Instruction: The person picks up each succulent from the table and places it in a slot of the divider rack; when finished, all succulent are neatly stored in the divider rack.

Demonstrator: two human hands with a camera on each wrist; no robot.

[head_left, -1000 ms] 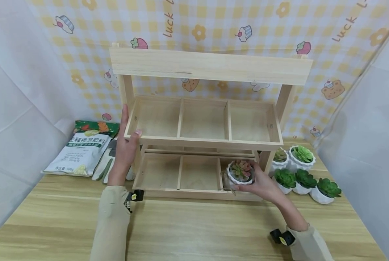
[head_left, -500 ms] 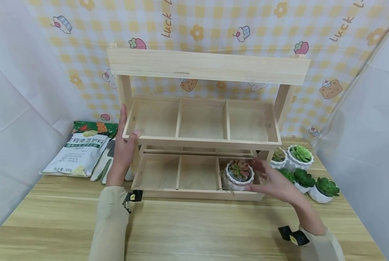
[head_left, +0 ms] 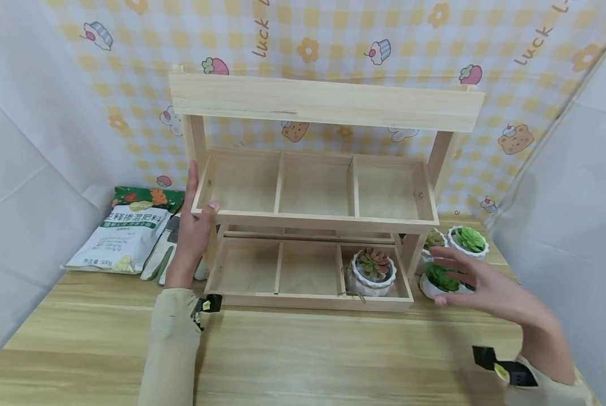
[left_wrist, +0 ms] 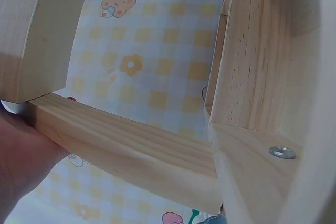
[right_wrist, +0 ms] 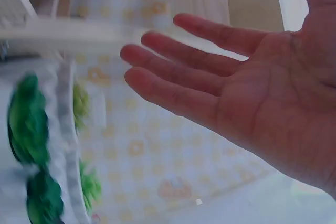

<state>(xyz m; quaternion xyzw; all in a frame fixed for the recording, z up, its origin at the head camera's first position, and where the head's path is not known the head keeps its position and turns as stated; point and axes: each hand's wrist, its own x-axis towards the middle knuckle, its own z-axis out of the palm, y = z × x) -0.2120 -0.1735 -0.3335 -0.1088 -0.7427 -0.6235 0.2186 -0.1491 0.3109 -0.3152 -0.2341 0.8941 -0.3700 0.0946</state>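
Observation:
A two-tier wooden plant stand (head_left: 328, 102) with divided trays stands against the back cloth. My left hand (head_left: 195, 239) grips the left end of its upper tray, thumb over the front edge; the left wrist view shows that hand (left_wrist: 26, 156) against the wood. In the lower tray's right compartment sits a reddish succulent (head_left: 374, 265) in a white scalloped pot. To the right of the stand hovers my right hand (head_left: 491, 290), fingers spread and holding nothing. It partly hides the potted green succulents (head_left: 441, 278) behind it. The right wrist view shows its bare palm (right_wrist: 273, 93).
A white and green fertilizer bag (head_left: 125, 231) lies at the back left, with grey-white gloves (head_left: 161, 254) beside it. A bright green succulent (head_left: 468, 239) stands at the back right. Wood-grain tabletop (head_left: 303, 355) stretches before the stand.
My right hand has let go of the reddish succulent's pot and moved right, towards the green succulents. The pot stays in the lower right compartment. My left hand keeps its place on the stand.

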